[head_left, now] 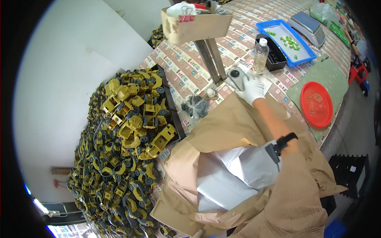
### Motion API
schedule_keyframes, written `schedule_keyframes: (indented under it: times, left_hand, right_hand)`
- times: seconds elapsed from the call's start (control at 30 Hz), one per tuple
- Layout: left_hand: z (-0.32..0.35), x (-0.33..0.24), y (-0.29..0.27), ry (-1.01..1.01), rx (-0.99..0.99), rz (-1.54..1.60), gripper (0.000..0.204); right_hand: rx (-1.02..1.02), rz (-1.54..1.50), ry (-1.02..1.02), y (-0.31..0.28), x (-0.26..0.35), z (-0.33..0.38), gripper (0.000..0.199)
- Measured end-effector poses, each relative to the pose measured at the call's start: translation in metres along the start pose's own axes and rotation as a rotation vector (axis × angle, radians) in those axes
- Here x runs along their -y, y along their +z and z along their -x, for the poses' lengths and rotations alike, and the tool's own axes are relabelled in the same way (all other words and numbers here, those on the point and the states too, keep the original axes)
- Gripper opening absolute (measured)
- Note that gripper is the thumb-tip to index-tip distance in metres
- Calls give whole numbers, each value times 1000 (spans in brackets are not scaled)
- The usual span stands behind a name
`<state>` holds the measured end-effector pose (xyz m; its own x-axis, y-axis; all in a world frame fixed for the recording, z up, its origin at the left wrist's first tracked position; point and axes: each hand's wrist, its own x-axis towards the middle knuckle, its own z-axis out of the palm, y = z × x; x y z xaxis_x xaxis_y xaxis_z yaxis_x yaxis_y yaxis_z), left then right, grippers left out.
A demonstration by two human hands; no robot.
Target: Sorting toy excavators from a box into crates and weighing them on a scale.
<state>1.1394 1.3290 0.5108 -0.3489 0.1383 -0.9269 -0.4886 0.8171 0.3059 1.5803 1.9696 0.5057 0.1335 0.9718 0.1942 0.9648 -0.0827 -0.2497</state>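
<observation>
My right hand (252, 90), in a white glove, reaches across the table with thumb and fingers around the near edge of a grey smartphone (235, 74). The phone is back side up, its round camera showing. A sheet of white paper (267, 85) lies beneath them. At the lower edge only a gloved bit of my left hand (199, 233) shows beside the brown paper; its fingers are mostly hidden. Between my arms stands a large, crumpled brown paper sack (216, 133), its mouth gaping. White plastic bags (226, 184) fill it.
Yellow-and-black toy vehicles (137, 115) are heaped at left. A wooden holder (198, 27) rises at the back. Nearby are a clear bottle (260, 57), black box (276, 59), blue tray (303, 55), scale (309, 25), red plate (316, 104) and bagged dark parts (195, 107).
</observation>
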Motion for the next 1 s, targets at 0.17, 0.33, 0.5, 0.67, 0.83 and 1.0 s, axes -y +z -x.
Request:
schedule_keyframes:
  times: [0.17,0.33,0.5,0.67,0.83,1.0]
  left_hand:
    - [25,-22,28,65,-47,-34,36]
    - [23,-18,26,75,-41,6,46]
    - [56,-32,48,389,-214,-356,45]
    - [138,-81,73,504,-326,-471,37]
    - [207,-117,75,665,-228,-428,32]
    - [266,-141,93,755,70,-386,31]
  right_hand:
    - [99,-2,217,-22,-22,33,73]
    - [90,23,142,-18,-22,24,73]
    - [93,-98,211,-44,-22,74,74]
    - [261,97,85,-56,-60,168,77]
    - [406,-228,123,-99,-68,202,70]
    - [698,-831,-330,-240,49,289,79]
